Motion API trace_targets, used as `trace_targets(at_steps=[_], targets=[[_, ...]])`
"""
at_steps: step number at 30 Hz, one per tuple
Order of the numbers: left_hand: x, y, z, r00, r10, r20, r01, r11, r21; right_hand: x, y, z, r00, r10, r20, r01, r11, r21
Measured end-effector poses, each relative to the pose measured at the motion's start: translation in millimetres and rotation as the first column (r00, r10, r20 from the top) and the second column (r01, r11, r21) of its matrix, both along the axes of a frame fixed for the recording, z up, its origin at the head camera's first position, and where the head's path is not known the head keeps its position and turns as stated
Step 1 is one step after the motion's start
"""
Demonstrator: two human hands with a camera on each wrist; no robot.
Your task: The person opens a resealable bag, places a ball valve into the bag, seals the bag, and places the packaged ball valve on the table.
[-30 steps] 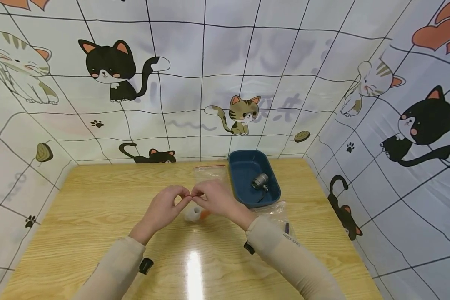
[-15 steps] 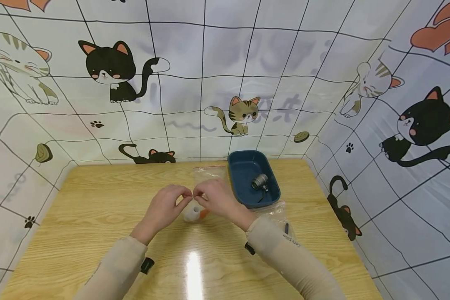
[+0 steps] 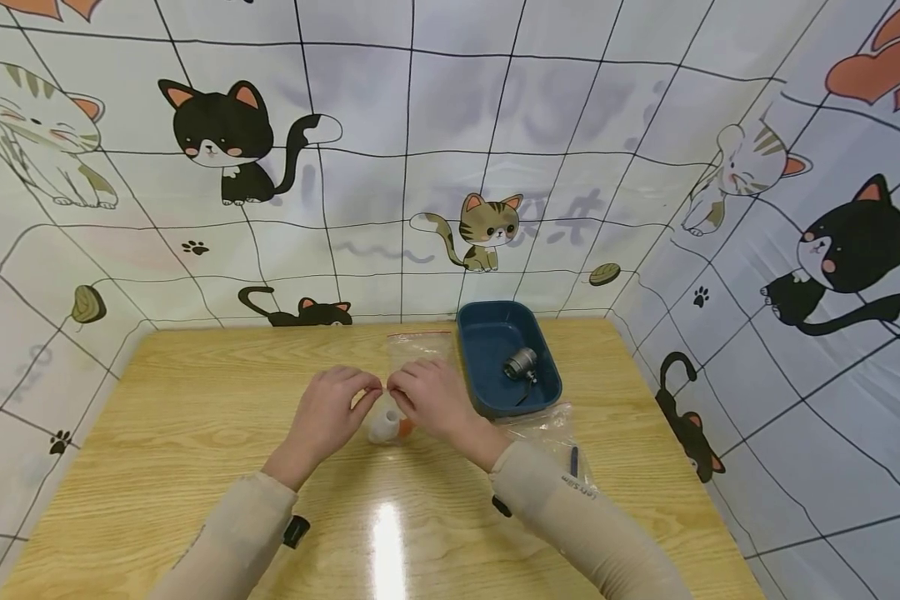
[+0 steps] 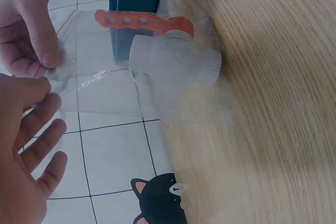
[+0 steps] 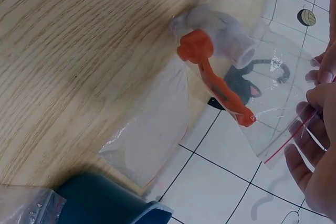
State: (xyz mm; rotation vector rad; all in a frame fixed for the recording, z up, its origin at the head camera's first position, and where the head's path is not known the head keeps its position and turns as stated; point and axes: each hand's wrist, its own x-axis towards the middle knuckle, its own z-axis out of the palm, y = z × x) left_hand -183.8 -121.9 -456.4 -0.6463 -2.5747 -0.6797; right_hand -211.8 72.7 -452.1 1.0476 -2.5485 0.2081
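A clear zip bag [image 5: 278, 95] with a red line along its top edge hangs between my hands. Inside lies a white plastic ball valve [image 4: 173, 59] with an orange lever handle [image 4: 139, 20]. My left hand [image 3: 326, 421] pinches the bag's top edge between thumb and forefinger, its other fingers loosely bent in the left wrist view. Close beside it, my right hand [image 3: 437, 404] pinches the same edge. Whether the valve's underside rests on the wooden table cannot be made out.
A blue tray [image 3: 483, 333] stands at the back right, holding a grey metal fitting [image 3: 521, 362]. Another clear bag [image 3: 420, 340] lies behind my hands. In front of the tray is a clear bag [image 3: 543, 425] with a dark narrow item. A cat-patterned cloth wall [image 3: 375, 192] borders the table.
My fingertips, almost touching a second ago, have moved slightly apart along the bag's top edge. The tray and other bags have not moved.
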Motion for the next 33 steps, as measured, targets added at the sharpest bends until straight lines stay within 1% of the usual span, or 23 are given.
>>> trace_targets(at_steps=[3,7,14,17,22,29,33], targets=[[-0.7,-1,-2.5,1.0,0.016,-0.008,-0.016,1.0,0.006,1.0,-1,-1.7,1.0,-0.008,-0.018,0.008,1.0,-0.016],[-1.0,-2,-4.9,0.999,0.026,-0.021,-0.026,1.0,0.016,2.5,-2,-0.5,0.999,-0.019,-0.032,0.019,1.0,-0.008],[-0.6,-2,-4.3,0.999,0.039,-0.024,-0.039,0.999,0.031,1.1,-4,0.7,0.998,-0.054,0.018,0.054,0.998,0.024],[-0.3,-3,-4.4,0.999,0.044,-0.019,-0.044,0.999,0.028,0.2,-4,-0.1,0.998,-0.067,0.019,0.067,0.997,0.025],[-0.3,-3,-4.9,0.999,0.049,-0.02,-0.048,0.998,0.03,0.6,-3,-0.4,0.998,-0.066,0.004,0.066,0.998,0.02],[-0.8,-4,-6.0,0.999,0.049,-0.002,-0.049,0.998,0.035,-0.2,2,-0.5,0.997,-0.067,0.029,0.066,0.997,0.046],[-0.9,-4,-6.6,0.999,0.052,0.002,-0.052,0.998,0.042,-0.7,6,-0.5,0.999,-0.051,0.003,0.051,0.998,0.042]])
